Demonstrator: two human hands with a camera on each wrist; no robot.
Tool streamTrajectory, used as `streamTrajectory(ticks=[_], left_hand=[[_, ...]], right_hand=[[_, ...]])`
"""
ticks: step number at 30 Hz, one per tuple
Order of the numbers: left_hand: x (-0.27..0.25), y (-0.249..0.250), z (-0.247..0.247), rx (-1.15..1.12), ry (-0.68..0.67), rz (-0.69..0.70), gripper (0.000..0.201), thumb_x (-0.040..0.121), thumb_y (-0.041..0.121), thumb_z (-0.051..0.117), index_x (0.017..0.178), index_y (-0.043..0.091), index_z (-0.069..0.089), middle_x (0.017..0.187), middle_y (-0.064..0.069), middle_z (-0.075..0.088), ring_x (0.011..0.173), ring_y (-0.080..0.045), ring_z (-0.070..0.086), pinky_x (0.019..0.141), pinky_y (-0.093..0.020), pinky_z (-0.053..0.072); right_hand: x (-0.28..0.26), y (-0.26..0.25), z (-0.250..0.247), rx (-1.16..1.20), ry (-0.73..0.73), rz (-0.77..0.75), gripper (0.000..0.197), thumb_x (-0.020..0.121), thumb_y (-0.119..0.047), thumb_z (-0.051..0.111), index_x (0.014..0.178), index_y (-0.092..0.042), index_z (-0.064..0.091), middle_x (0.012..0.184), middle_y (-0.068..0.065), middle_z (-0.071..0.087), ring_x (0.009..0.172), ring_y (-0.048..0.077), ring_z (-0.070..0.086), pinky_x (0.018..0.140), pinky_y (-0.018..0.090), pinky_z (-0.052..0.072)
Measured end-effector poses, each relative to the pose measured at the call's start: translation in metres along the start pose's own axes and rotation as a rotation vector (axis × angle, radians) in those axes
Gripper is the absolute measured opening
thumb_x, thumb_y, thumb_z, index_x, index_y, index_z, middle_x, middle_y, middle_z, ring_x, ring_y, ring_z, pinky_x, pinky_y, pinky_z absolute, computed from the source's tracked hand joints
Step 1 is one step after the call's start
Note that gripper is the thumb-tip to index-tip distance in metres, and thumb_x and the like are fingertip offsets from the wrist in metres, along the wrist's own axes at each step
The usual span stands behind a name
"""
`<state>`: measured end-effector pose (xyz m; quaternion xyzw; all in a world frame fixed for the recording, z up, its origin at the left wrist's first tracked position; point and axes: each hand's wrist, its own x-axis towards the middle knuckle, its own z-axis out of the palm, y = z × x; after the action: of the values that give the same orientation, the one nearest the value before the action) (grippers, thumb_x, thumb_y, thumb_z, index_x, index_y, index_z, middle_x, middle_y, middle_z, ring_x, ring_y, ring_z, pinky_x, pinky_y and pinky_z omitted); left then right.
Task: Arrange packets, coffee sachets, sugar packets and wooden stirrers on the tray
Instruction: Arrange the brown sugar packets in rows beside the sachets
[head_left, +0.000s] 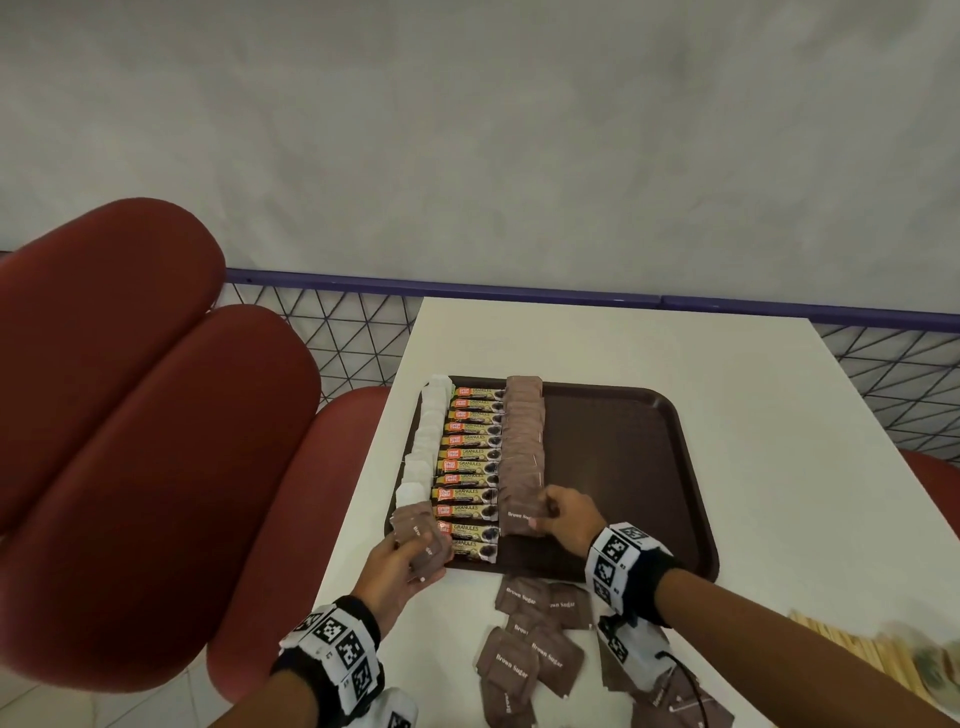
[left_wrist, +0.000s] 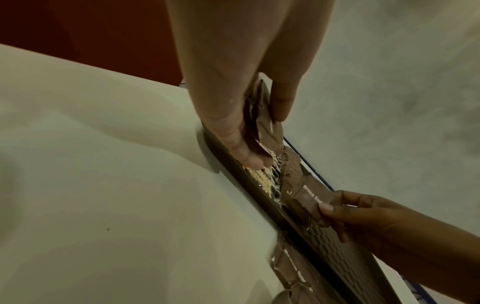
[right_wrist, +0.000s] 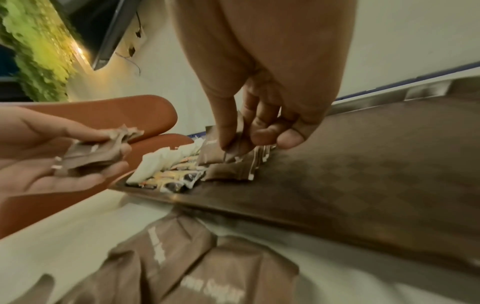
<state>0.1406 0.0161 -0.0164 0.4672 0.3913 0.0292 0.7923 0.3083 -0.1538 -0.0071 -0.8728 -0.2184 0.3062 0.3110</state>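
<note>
A dark brown tray (head_left: 634, 457) holds three columns: white packets (head_left: 428, 436), coffee sachets (head_left: 470, 467) and brown sugar packets (head_left: 522, 447). My right hand (head_left: 563, 514) pinches the nearest brown sugar packet (right_wrist: 215, 152) of that column, at its near end on the tray. My left hand (head_left: 402, 564) grips a small stack of brown sugar packets (left_wrist: 265, 123) over the tray's near left corner. Loose brown sugar packets (head_left: 535, 639) lie on the white table in front of the tray. Wooden stirrers (head_left: 852, 649) lie at the near right, partly blurred.
The white table (head_left: 753, 395) has bare room beyond and to the right of the tray. Red padded seats (head_left: 130, 415) stand to the left. A blue rail with wire mesh (head_left: 571, 293) runs behind the table, below a grey wall.
</note>
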Motion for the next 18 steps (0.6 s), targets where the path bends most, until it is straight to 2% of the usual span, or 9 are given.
streamTrajectory(ticks=[3,5,7,11,13,15,18], left_hand=[[0.001,-0.002,0.0,0.031,0.018,0.019,0.032,0.09,0.005,0.056,0.122,0.006,0.054,0.118,-0.018,0.062,0.11,-0.033,0.059,0.078,-0.035,0.053],[0.0,-0.002,0.001,0.04,0.009,0.029,0.029,0.088,0.003,0.058,0.117,0.007,0.057,0.114,-0.018,0.064,0.109,-0.034,0.061,0.077,-0.035,0.054],[-0.001,-0.001,0.002,0.043,0.002,0.04,0.025,0.087,0.0,0.058,0.111,0.008,0.059,0.11,-0.018,0.065,0.106,-0.035,0.062,0.076,-0.035,0.055],[-0.002,0.001,0.003,0.065,-0.006,0.061,0.027,0.082,0.001,0.066,0.108,0.007,0.06,0.105,-0.016,0.066,0.098,-0.031,0.064,0.072,-0.033,0.056],[-0.003,0.003,0.005,0.091,-0.02,0.068,0.036,0.068,0.009,0.073,0.103,0.009,0.063,0.101,-0.013,0.068,0.094,-0.027,0.065,0.072,-0.032,0.055],[-0.005,0.004,0.006,0.105,-0.023,0.079,0.042,0.06,0.015,0.069,0.101,0.011,0.063,0.098,-0.01,0.068,0.093,-0.025,0.064,0.071,-0.03,0.054],[-0.003,0.003,0.008,0.102,-0.042,0.083,0.036,0.063,0.008,0.065,0.099,0.008,0.063,0.095,-0.013,0.066,0.09,-0.026,0.063,0.071,-0.031,0.055]], right_hand=[[0.004,0.003,0.009,-0.093,-0.007,0.044,0.015,0.084,-0.019,0.065,0.095,-0.013,0.057,0.098,0.008,0.064,0.086,0.019,0.057,0.084,0.031,0.048],[0.007,0.003,0.013,-0.22,-0.014,0.057,0.022,0.086,-0.025,0.062,0.105,-0.015,0.057,0.107,0.01,0.061,0.097,0.026,0.058,0.09,0.035,0.048],[0.008,0.001,0.015,-0.389,0.008,0.044,0.033,0.088,-0.028,0.057,0.118,-0.015,0.053,0.119,0.013,0.055,0.11,0.031,0.053,0.098,0.036,0.043],[0.008,-0.003,0.016,-0.588,0.109,-0.038,0.042,0.09,-0.031,0.055,0.126,-0.012,0.046,0.124,0.012,0.053,0.118,0.028,0.046,0.1,0.035,0.037],[0.009,-0.002,0.017,-0.596,0.152,-0.061,0.045,0.087,-0.033,0.059,0.124,-0.012,0.044,0.125,0.008,0.054,0.118,0.026,0.044,0.098,0.035,0.037],[0.009,0.0,0.019,-0.559,0.193,-0.067,0.046,0.083,-0.033,0.063,0.12,-0.014,0.043,0.124,0.006,0.052,0.117,0.024,0.044,0.097,0.034,0.038],[0.005,-0.001,0.021,-0.49,0.247,-0.128,0.042,0.084,-0.033,0.061,0.118,-0.015,0.043,0.123,0.003,0.049,0.116,0.021,0.043,0.095,0.031,0.04]])
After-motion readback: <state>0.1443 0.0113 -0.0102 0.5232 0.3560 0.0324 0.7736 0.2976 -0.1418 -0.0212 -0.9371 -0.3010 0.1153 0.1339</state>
